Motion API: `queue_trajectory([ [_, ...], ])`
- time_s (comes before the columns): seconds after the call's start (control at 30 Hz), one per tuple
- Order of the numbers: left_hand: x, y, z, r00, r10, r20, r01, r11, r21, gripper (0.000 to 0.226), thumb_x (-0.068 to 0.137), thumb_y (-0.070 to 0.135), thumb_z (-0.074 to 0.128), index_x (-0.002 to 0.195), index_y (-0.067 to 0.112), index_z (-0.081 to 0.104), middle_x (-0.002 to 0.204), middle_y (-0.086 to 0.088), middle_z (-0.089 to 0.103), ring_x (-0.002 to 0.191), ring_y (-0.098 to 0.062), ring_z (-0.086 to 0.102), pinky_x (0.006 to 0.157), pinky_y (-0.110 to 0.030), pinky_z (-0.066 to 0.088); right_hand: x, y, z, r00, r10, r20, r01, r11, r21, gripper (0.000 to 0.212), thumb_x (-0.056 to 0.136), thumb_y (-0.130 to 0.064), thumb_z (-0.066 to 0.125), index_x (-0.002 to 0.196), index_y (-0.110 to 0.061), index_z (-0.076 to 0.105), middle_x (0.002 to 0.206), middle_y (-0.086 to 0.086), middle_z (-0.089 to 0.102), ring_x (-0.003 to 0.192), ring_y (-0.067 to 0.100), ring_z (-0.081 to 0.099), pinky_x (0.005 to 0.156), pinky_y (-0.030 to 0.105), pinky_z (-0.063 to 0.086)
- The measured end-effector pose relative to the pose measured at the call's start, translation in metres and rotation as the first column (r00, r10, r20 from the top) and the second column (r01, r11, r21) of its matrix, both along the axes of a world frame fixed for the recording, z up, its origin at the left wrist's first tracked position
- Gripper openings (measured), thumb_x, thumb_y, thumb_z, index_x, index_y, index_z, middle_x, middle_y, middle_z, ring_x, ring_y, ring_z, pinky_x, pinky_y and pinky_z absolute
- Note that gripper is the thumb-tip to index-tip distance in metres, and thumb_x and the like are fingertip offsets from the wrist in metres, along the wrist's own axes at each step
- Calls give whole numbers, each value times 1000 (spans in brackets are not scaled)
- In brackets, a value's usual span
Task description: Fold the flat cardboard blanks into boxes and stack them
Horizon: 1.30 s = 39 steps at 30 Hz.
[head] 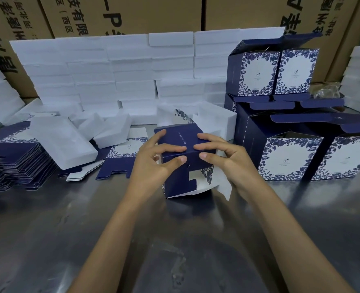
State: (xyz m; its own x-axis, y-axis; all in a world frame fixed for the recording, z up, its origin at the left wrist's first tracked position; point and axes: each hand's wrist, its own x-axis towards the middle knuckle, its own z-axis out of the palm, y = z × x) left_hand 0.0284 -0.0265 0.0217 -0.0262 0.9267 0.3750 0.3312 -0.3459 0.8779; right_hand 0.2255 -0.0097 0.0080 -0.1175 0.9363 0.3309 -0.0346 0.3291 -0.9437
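Two hands: left hand [153,163] and right hand [227,161], each pinching the half-folded box [181,149], fingers on top, thumbs on front.
Box: mid-bench [174,240], bottom flaps loose.
Risk: uneven thumb pressure may crease a panel; flaps could spring open.
Left edge: blanks [12,166], foam [58,144].
Right edge: finished boxes [291,157] crowd the stacking spot.

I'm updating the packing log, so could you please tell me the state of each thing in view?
Box in hand: half folded, bottom flaps loose.
Left hand: gripping it.
Right hand: gripping it.
Finished boxes: stacked, lids open.
Flat blanks: piled, unfolded.
Foam blocks: stacked.
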Motion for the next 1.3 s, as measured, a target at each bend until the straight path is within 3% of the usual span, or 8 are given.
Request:
queue_trajectory([
  [0.27, 0, -1, 1, 998, 18, -52, -13, 997, 79, 25, 81, 13, 80, 92, 35, 76, 143, 17, 50, 136, 1, 40, 116, -35, 33, 10, 4, -2, 997, 65, -44, -67, 997, -38, 31, 93, 5, 65, 104, -18, 82, 135, -14, 66, 125, -3, 58, 95, 21, 54],
  [0.43, 11, 1, -9, 900, 242, -363, -64, 896, 440, 28, 82, 1, 67, 100, 23, 69, 115, 11, 61, 109, -12, 49, 95, -36, 37, 14, 5, -5, 1000, -16, -10, 14, 988, -151, 43, 94, -6, 65, 123, -37, 73, 134, -14, 66, 127, 4, 59, 110, 35, 46],
  [0.6, 17, -2, -16, 751, 337, -568, 2, 859, 513, 14, 79, 39, 66, 90, 30, 66, 116, 8, 52, 110, -19, 45, 89, -34, 28, 16, 3, -3, 1000, -14, 12, 16, 983, -182, 49, 92, -3, 56, 127, -35, 68, 126, -14, 71, 93, -3, 68, 80, 21, 47],
  [0.7, 15, 1, -21, 642, 331, -692, 44, 885, 464, 59, 59, 76, 68, 98, 33, 62, 126, 5, 43, 120, -20, 38, 99, -40, 24, 17, 1, -3, 999, -27, 25, 31, 986, -163, 49, 90, -3, 56, 124, -35, 70, 121, -14, 73, 74, -8, 64, 75, 18, 46],
  [0.83, 16, 1, -23, 588, 312, -746, 61, 903, 426, 66, 52, 60, 84, 105, 30, 57, 130, 1, 40, 124, -25, 35, 101, -50, 30, 19, 1, -5, 1000, 1, 3, -1, 987, -159, 48, 80, -13, 62, 122, -34, 72, 115, -15, 74, 62, -9, 60, 64, 9, 47],
  [1.0, 13, 7, -28, 616, 394, -682, 20, 858, 514, 40, 67, 34, 85, 98, 29, 59, 124, 2, 42, 119, -24, 39, 97, -50, 33, 23, 9, -10, 997, 79, -25, -82, 980, -182, 43, 88, -19, 54, 125, -30, 71, 128, -4, 71, 117, 15, 66, 90, 31, 49],
  [1.1, 11, 12, -31, 619, 413, -668, 24, 840, 542, 38, 70, 28, 84, 99, 30, 60, 125, 2, 45, 119, -24, 41, 97, -50, 33, 23, 12, -21, 991, 123, -58, -133, 965, -226, 62, 78, -2, 49, 133, -25, 65, 133, -2, 69, 127, 23, 61, 100, 38, 49],
  [1.3, 8, 17, -39, 788, 316, -529, -15, 868, 496, 90, 72, 23, 85, 145, 41, 36, 129, 4, 33, 120, -13, 34, 101, -41, 39, 6, 11, -36, 970, 240, 31, -226, 945, -237, 73, 77, -10, 79, 143, -28, 52, 137, -5, 65, 128, 13, 59, 110, 35, 44],
])
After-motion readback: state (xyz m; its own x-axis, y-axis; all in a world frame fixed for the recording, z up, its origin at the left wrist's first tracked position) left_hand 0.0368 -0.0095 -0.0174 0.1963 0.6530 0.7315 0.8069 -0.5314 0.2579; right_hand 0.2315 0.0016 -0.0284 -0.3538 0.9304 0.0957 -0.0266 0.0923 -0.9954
